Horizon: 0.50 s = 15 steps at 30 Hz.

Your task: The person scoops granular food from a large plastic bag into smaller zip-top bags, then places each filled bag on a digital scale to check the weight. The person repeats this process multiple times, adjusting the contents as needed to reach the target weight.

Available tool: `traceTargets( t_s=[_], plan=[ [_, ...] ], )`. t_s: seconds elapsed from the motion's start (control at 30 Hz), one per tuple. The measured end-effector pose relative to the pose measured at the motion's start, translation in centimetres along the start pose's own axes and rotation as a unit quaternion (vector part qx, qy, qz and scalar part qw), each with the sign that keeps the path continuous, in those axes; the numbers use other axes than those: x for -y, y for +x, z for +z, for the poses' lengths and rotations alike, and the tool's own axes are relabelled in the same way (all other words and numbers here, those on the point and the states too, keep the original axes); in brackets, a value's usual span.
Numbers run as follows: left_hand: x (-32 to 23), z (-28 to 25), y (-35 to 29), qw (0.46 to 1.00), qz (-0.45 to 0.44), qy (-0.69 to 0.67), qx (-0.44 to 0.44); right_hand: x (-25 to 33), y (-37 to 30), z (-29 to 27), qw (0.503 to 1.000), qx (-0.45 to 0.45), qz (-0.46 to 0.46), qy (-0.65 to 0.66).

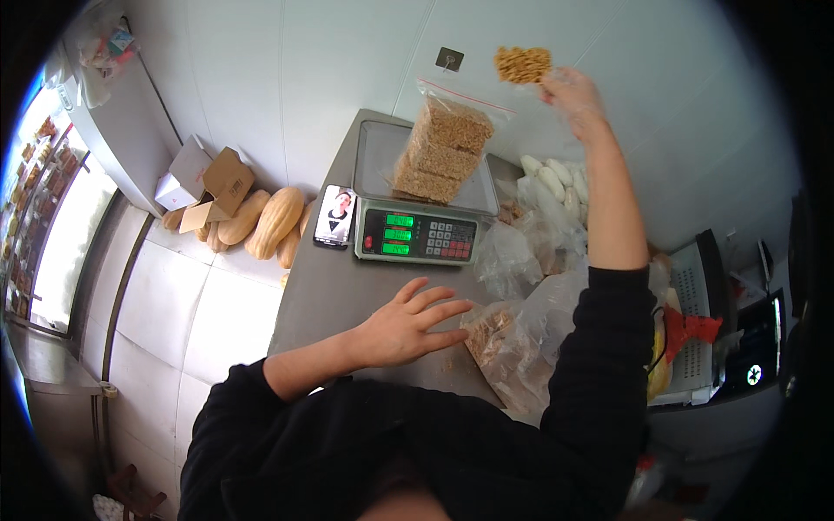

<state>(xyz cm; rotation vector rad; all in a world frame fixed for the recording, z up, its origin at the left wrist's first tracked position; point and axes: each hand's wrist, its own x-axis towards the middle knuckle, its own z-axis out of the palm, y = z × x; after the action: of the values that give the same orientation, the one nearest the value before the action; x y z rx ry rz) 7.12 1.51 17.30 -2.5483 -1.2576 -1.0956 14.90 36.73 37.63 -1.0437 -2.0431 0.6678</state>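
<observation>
Golden-brown snack slab (523, 64), at one o'clock from the centre of my head view, in front of the pale wall (347, 69). Right hand (569, 95) has it pinched at its three o'clock end, fingers drawn together; blur keeps me from placing each fingertip. From that hand the slab lies toward ten, its long axis roughly nine to three. Left hand (413, 325), near six, well apart from the slab: fingers spread wide, nothing in it that I can see. Whether it touches the table (326, 304), I cannot tell. Clear resealable bag (437, 90) of stacked grain blocks (443, 156) sits on the scale (415, 234), eight o'clock from the right hand, twelve from the left; it leans seven to one. Right hand looks the nearer to it. Phone (334, 215) just beside the scale, at nine. Loose clear plastic bags (546, 326) at three from the left hand.
</observation>
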Motion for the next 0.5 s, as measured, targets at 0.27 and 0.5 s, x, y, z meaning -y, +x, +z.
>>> traceTargets(
  t_s=[0.27, 0.5],
  plan=[
    [0.8, 0.0, -3.4, 0.996, -0.086, -0.007, 0.000, 0.2, 2.3, 5.8, 0.989, 0.110, -0.033, -0.093],
    [1.2, 0.4, -3.6, 0.995, -0.094, -0.034, 0.005, -0.7, 2.7, 5.4, 0.907, 0.168, -0.236, -0.304]
  ],
)
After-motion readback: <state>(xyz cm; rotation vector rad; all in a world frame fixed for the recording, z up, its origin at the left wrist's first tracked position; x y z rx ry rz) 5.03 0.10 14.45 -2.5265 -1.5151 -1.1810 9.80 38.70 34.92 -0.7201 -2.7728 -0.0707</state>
